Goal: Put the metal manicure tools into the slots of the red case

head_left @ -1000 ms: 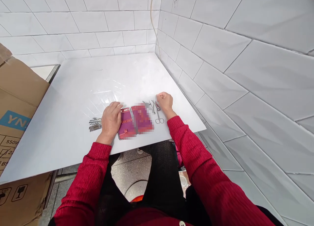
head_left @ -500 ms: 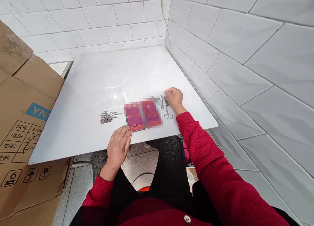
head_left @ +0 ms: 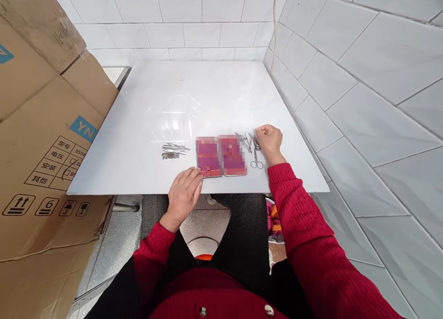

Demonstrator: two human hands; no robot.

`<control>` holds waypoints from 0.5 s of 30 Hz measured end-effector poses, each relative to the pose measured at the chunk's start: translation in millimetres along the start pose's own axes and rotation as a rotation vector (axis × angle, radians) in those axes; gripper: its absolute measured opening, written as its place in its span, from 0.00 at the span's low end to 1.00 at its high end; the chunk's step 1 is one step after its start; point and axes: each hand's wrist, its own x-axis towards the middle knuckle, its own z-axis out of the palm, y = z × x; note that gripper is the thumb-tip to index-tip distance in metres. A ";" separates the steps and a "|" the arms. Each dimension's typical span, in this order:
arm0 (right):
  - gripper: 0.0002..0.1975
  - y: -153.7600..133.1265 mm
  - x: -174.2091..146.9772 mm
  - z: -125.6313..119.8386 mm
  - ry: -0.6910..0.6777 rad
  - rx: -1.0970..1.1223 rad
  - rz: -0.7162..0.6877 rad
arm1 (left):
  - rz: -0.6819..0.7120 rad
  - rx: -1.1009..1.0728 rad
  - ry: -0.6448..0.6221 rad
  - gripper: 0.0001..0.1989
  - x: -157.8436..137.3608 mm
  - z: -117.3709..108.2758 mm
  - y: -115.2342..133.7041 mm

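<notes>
An opened red-and-purple manicure case (head_left: 209, 157) lies near the table's front edge, partly blurred by pixelation. My left hand (head_left: 185, 189) rests at its lower left corner, fingers stretched out and touching the case. Right of the case, my right hand (head_left: 272, 141) is curled closed, its fingertips beside a nail clipper (head_left: 256, 142); what they hold, if anything, is hidden. Close by are small scissors (head_left: 256, 163) with round handles and plier-like nippers (head_left: 248, 144). To the left of the case sits a small pile of slim metal tools (head_left: 175, 147) with another nail clipper (head_left: 170, 155).
The white table (head_left: 138, 171) meets a tiled wall (head_left: 194, 35) behind and another at the right. A large cardboard box (head_left: 41, 139) stands along the left. A clear plastic sheet or sleeve (head_left: 173, 121) lies behind the tools. A cable (head_left: 274, 28) hangs in the corner.
The camera view has turned, so the table and everything on it appear further right. Both hands keep about the same places relative to the case and tools.
</notes>
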 end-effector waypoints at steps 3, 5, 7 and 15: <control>0.07 1.8 0.2 0.6 0.002 -0.013 -0.008 | -0.017 -0.012 -0.028 0.13 -1.0 -0.8 -3.8; 0.07 2.4 0.3 0.7 0.003 -0.027 -0.020 | -0.030 -0.032 -0.041 0.13 2.2 -4.8 -2.4; 0.07 2.8 0.6 0.5 0.005 -0.050 -0.036 | -0.030 -0.058 -0.022 0.13 10.3 -11.9 11.0; 0.07 3.9 0.8 -0.6 0.015 -0.094 -0.073 | 0.694 -0.479 -0.310 0.22 74.5 -45.6 182.6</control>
